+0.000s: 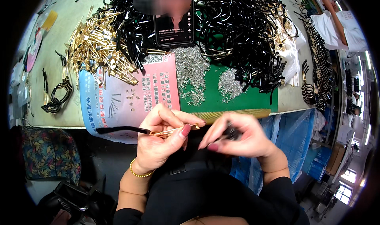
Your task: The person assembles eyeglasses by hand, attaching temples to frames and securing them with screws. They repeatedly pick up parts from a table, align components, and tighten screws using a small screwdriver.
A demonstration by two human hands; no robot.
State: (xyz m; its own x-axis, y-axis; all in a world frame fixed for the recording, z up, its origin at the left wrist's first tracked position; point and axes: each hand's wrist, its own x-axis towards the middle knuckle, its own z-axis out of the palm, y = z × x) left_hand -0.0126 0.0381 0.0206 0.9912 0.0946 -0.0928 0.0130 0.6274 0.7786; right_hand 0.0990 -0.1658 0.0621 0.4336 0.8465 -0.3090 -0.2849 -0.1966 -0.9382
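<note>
My left hand (pixel 158 134), wearing a gold bead bracelet, pinches an eyeglass temple (pixel 123 128) with a black tip and gold metal shank. The tip sticks out to the left, and the hinge end shows past my thumb and fingertips. To its right, my right hand (pixel 247 136) is curled round a small black object (pixel 231 133), smeared by motion, so its kind does not show. The right fingertips are pinched just apart from the hinge end. Beyond my hands, small silver screw-like pieces lie in a large heap (pixel 192 72) and a smaller heap (pixel 230 84) on a green mat (pixel 257 100).
Gold temples (pixel 99 46) are piled at left. Black eyeglass parts (pixel 249 31) fill the back, around a propped phone (pixel 174 39). A pink-and-blue printed sheet (pixel 130 92) overhangs the table edge. Blue plastic sheeting (pixel 293 134) hangs at right; another person (pixel 340 29) is farther off.
</note>
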